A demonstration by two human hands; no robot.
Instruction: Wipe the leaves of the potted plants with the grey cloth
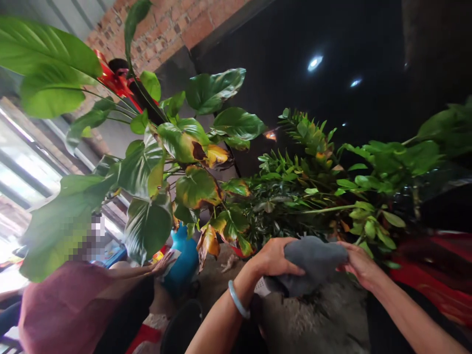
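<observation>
Between my two hands is a bunched grey cloth [315, 263], held low in front of the potted plants. My left hand [276, 258], a pale bracelet on its wrist, wraps around the cloth's left end with the thumb across its near side. At the right end, the fingers of my right hand [357, 265] pinch the cloth's edge. Directly behind it are green leaves [370, 226], close to my right fingers. The underside of the cloth and some fingertips are hidden.
A large-leaved plant [147, 167] with browned leaf edges spreads across the left and middle. Another person in a pink top [62, 305] sits at left, one hand by a blue rounded object [182, 258]. A glossy dark panel [295, 73] stands behind; something red [435, 275] lies at right.
</observation>
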